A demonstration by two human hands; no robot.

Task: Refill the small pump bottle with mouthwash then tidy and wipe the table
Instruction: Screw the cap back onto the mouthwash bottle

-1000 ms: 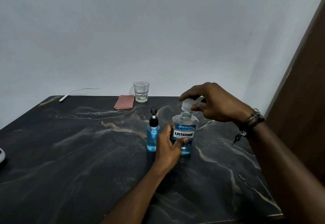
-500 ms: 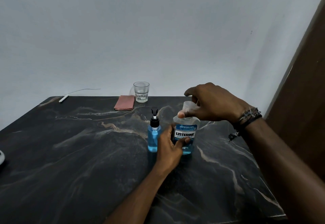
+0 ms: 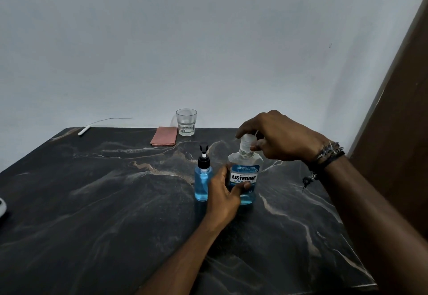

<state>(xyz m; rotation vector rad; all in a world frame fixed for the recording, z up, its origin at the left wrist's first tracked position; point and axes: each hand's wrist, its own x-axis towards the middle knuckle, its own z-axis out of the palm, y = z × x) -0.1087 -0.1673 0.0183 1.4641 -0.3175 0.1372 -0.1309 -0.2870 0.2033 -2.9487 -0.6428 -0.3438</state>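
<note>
A clear mouthwash bottle (image 3: 245, 174) with a blue label and a little blue liquid stands upright on the dark marble table (image 3: 115, 213). My left hand (image 3: 225, 192) grips its lower body from the left. My right hand (image 3: 278, 136) pinches the translucent cap (image 3: 247, 141), which sits on the bottle's neck. Just left of it stands the small pump bottle (image 3: 203, 179), nearly full of blue liquid, with a black pump head on; no hand touches it.
A folded pink cloth (image 3: 164, 139) and an empty drinking glass (image 3: 186, 122) sit at the table's far edge. A white cable (image 3: 92, 125) lies at the back left. A white object (image 3: 1, 205) pokes in at the left edge. A brown panel (image 3: 398, 132) rises on the right.
My right hand has brought the cap down from above the open neck onto the mouthwash bottle. My left hand has kept its hold on the bottle. The pump bottle has not moved.
</note>
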